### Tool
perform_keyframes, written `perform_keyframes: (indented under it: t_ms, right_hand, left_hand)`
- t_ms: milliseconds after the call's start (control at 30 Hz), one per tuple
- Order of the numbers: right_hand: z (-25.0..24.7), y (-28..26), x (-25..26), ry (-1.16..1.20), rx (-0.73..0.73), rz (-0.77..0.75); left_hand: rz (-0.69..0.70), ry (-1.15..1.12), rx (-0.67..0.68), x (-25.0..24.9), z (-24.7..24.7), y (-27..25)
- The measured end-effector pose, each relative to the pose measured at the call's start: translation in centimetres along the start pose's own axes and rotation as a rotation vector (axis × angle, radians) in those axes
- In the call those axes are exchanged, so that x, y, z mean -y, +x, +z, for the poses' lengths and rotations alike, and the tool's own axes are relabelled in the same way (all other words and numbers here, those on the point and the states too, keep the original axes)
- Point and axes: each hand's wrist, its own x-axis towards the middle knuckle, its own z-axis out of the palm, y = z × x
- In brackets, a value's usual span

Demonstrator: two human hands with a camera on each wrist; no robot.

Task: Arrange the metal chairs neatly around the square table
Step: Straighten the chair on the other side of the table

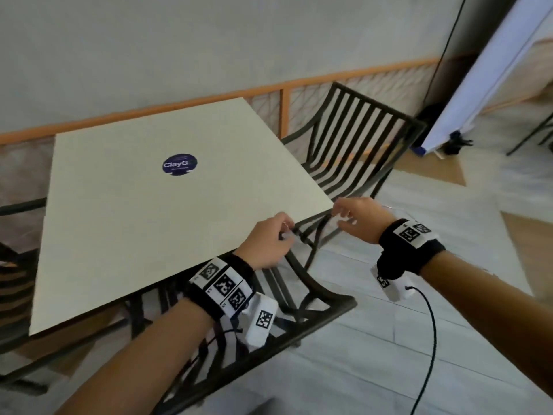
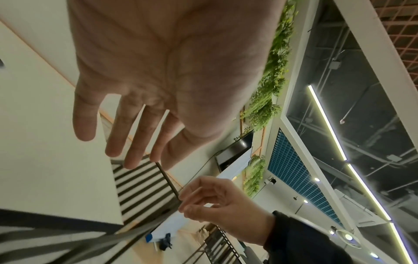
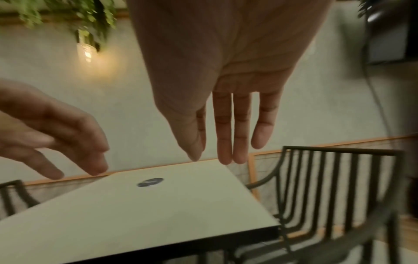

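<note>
A square cream table [image 1: 149,229] with a round blue sticker [image 1: 179,165] fills the middle of the head view. One black slatted metal chair [image 1: 359,136] stands at its right side. A second black chair [image 1: 329,298] sits at the near side, its back rail below my forearms and its armrest reaching the table's near right corner. My left hand [image 1: 284,233] hovers over that corner with relaxed fingers [image 2: 135,142] and holds nothing. My right hand [image 1: 344,217] floats just to the right, above the armrest, its straight fingers [image 3: 226,134] empty. The table [image 3: 158,214] and right chair [image 3: 339,178] also appear in the right wrist view.
Part of a third dark chair [image 1: 18,211] shows at the table's left edge. A low orange-trimmed partition [image 1: 269,88] runs behind the table. A white panel [image 1: 493,70] leans at the far right. A black cable [image 1: 431,339] hangs from my right wrist over the pale floor [image 1: 463,295].
</note>
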Motion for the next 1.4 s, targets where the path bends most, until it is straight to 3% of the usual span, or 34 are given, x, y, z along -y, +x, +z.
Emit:
perform_keyframes:
  t_ms: [200,433,533,600,666,833,1000,1166,1300,1400]
  right_hand:
    - [-1.0,3.3,-13.0,-0.043,0.058,0.084]
    - [-0.2,13.2,-25.3,-0.117,0.121,0.061]
    - [0.7,17.3,-30.2,-0.141,0.201,0.085]
    - [4.6,25.0,-40.1,-0.172,0.370,0.107]
    - [5.2,25.3,-39.6,-0.168,0.375,0.082]
    - [6.5,29.0,-39.7,-0.266,0.217,0.012]
    - [8.6,35.7,-46.5,-0.633,0.313,0.017]
    - [7.7,39.8,-53.0,-0.867,0.341,-0.027]
    - [6.2,41.8,-54.7,-0.818,0.370,-0.142]
    - [6.6,41.0,-53.3,-0.728,0.381,-0.197]
  left_hand:
    - [-0.003,-0.063,0.049,-7.6,9.1,11.7]
    - [-0.129,-0.086,0.093,-9.2,16.9,27.3]
    - [-0.241,-0.115,0.125,-8.5,19.3,33.1]
    - [-0.425,-0.180,0.181,-6.7,25.8,43.8]
    - [-0.447,-0.119,0.174,-5.9,25.3,44.1]
    - [-0.394,-0.047,0.036,-1.6,26.0,46.4]
    - [-0.499,0.200,0.097,2.2,29.7,52.5]
    - [-0.575,0.300,0.063,1.9,32.6,57.0]
    - [-0.619,0.236,0.014,2.4,32.1,57.9]
    - [-0.641,0.257,-0.029,3.3,30.7,56.2]
